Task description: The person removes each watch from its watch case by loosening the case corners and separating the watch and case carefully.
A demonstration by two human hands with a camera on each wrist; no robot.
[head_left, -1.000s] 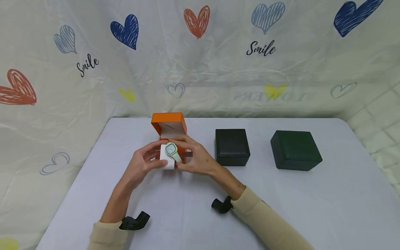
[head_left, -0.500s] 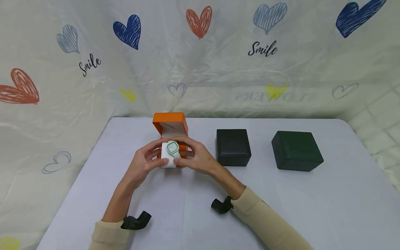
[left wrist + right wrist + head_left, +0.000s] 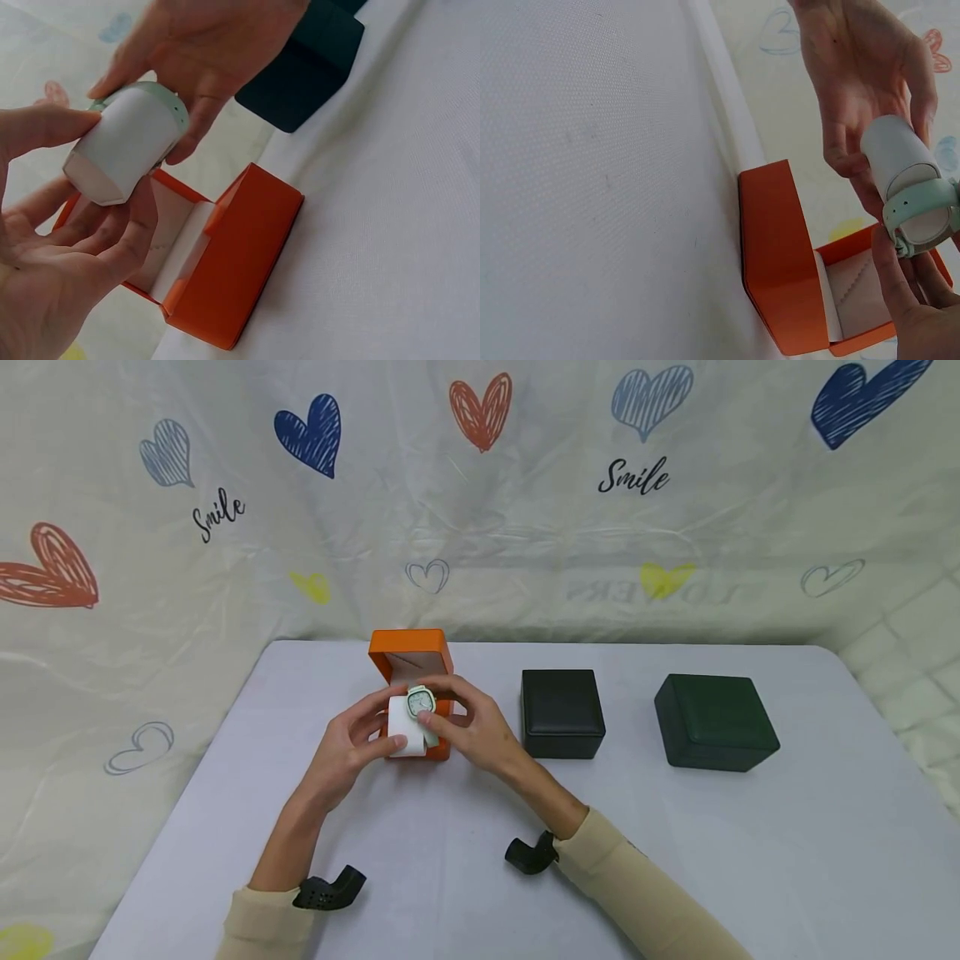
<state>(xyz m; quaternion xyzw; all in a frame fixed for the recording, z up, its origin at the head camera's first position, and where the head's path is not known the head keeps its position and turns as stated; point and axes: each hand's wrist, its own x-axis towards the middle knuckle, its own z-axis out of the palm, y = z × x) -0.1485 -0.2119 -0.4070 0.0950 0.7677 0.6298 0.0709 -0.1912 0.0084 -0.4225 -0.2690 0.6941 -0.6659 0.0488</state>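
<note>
My left hand [image 3: 347,756] grips a white watch cushion [image 3: 401,725] between thumb and fingers. At the cushion's right end, my right hand [image 3: 483,735] pinches a mint-green wristwatch [image 3: 421,701], thumb at its square dial. In the right wrist view, the watch strap [image 3: 921,198] loops around the cushion's end, with its buckle [image 3: 901,246] by the right fingertips. The cushion's smooth body [image 3: 124,142] faces the left wrist view. Behind and below both hands stands an orange watch box [image 3: 408,642] with its lid raised; the hands partly hide its base.
A black box [image 3: 561,710] with its lid down stands right of the orange box. Farther right is a dark green box [image 3: 716,718], also closed. All rest on a white-covered table [image 3: 675,860], before a curtain [image 3: 525,527] printed with hearts.
The watch has moved right along the cushion toward its end and slightly away from me. My right thumb has gone from the strap up to the dial. The left hand keeps its grip.
</note>
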